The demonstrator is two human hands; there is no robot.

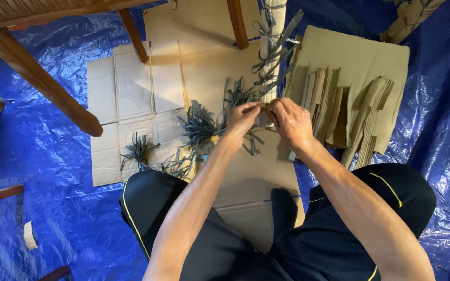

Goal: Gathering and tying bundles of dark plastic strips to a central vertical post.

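My left hand [243,117] and right hand [290,122] meet fingertip to fingertip above the flattened cardboard sheets [136,99] on the floor, both pinched on a thin grey strap strip [263,105]; it is so narrow between my fingers that I can't make out how it runs. Just behind my hands stands a cardboard roll bound with grey straps [273,36]. Bundles of cut strap pieces [200,126] lie left of my hands, folded cardboard strips [339,112] to the right, all over blue tarpaulin [37,156].
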